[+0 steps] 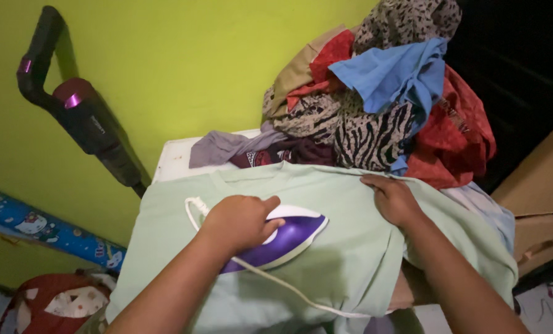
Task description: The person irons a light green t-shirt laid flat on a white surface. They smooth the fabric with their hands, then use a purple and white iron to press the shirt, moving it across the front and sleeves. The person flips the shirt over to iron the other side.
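Iron [286, 238] handle hidden under left hand [239, 221]

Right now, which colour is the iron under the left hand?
The iron is purple and white, on a pale green garment; the head view shows it.

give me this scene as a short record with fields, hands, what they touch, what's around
left hand: left hand grips the handle of the purple and white iron
right hand: right hand lies flat on the pale green garment, near its far edge
iron: flat on the garment, white cord trailing toward the person
behind: heap of mixed clothes
wall: lime green wall, dark stick vacuum leaning on it
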